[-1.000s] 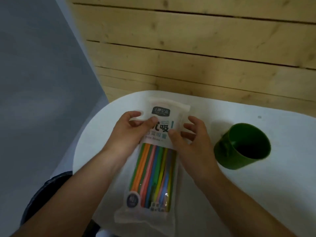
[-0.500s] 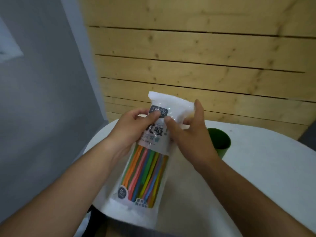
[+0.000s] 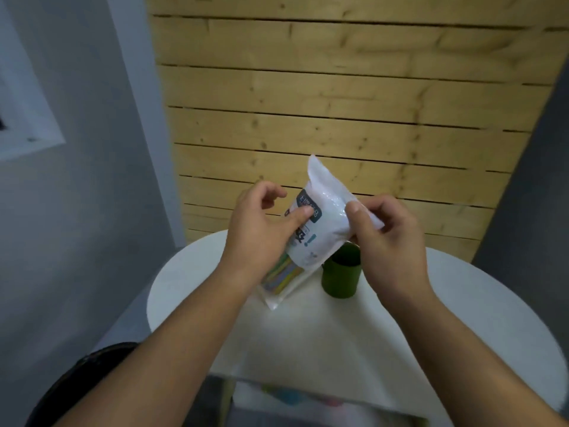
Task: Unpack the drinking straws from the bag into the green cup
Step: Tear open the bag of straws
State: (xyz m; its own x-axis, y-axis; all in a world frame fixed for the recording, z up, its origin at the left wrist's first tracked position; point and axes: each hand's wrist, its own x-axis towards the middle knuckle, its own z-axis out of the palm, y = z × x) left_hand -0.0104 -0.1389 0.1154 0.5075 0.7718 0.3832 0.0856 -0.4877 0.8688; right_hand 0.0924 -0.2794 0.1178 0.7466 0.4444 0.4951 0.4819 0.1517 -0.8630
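A white plastic bag [image 3: 320, 223] of coloured drinking straws [image 3: 281, 274] is held up above the table, tilted with its top toward the wall. My left hand [image 3: 264, 235] grips the bag's left side, thumb on the printed front. My right hand [image 3: 385, 241] pinches the bag's upper right edge between thumb and fingers. The green cup [image 3: 341, 278] stands upright on the table just below the bag and my right hand, its rim partly hidden by them.
The white round table [image 3: 308, 343] stands against a wooden plank wall [image 3: 323, 103]. A grey wall lies to the left. A dark seat [image 3: 83, 386] shows at lower left, and blurred items sit under the table's near edge.
Both hands lifted the bag off the table and tipped it upright toward the wall. My right hand shifted to pinch its upper right edge. The view moved back, so the cup now appears below the bag.
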